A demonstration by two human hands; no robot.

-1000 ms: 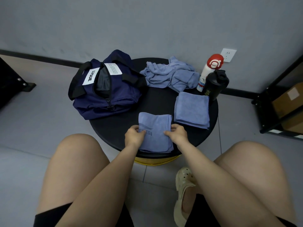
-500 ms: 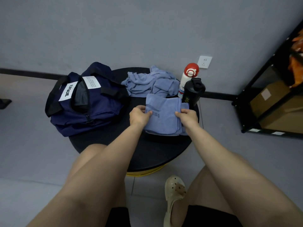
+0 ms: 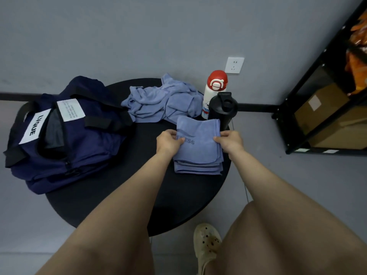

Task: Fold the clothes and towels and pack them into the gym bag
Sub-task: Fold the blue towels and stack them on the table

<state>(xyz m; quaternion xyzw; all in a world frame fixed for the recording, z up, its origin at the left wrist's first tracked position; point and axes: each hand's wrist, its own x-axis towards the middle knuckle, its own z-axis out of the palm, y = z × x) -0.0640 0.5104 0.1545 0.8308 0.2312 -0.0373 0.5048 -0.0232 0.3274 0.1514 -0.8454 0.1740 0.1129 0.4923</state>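
On the right half of the round black desk (image 3: 119,205), seen from the head camera, a folded blue towel (image 3: 198,143) lay on top of another folded towel (image 3: 198,168), the two making one squared stack. The left hand (image 3: 168,140) held the top towel's left edge, thumb over the printed lettering and fingers (image 3: 179,142) curled under the fold; the right hand (image 3: 230,140) pinched the right edge the same way. Both hands were grasping the towel, neither released.

From those hands the gym bag (image 3: 65,135) lay at about nine o'clock, its dark unzipped mouth (image 3: 53,128) facing up and its long axis running roughly from seven toward one o'clock. The stack's longer side ran twelve to six, so it would likely need little turning to slide in. The left hand was the nearer to the bag, with bare desk between them.

At twelve o'clock from the stack an unfolded blue garment (image 3: 162,102) lay crumpled, near the bag's end. At one o'clock a black shaker bottle (image 3: 221,108) stood just beside the stack, with a red-capped white bottle (image 3: 214,92) behind it, so I judged a lift to the left safer than a push forward.
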